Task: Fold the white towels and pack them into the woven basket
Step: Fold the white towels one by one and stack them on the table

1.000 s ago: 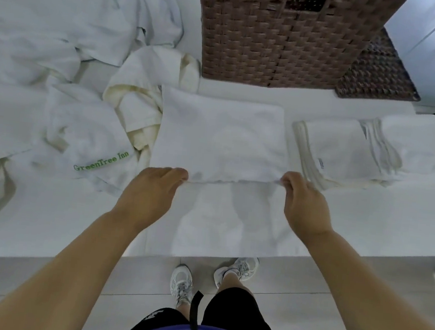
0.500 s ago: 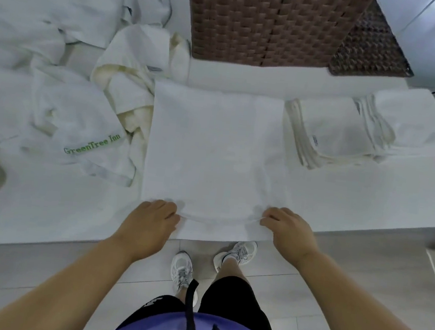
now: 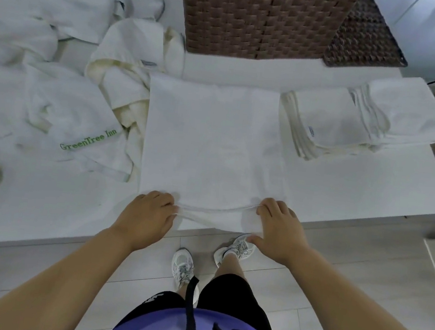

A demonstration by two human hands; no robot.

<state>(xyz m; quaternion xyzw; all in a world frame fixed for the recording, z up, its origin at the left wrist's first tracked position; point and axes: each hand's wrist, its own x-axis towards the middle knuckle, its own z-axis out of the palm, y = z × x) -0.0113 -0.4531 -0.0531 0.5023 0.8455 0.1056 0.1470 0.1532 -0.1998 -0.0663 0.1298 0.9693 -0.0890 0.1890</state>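
Left hand point(image 3: 149, 216) and right hand point(image 3: 279, 229) pinch the white towel point(image 3: 213, 143) by its near corners, fingers curled. Towel spread flat on surface point(image 3: 356, 185) just ahead of both hands. Woven basket point(image 3: 258, 18) farther ahead.

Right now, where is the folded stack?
In the head view, the folded stack lies on the table at the right, just right of the flat towel and nearer than the basket.

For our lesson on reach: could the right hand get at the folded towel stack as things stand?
Probably yes: the folded towel stack lies beyond the right hand with only bare table between, though it grips the flat towel.
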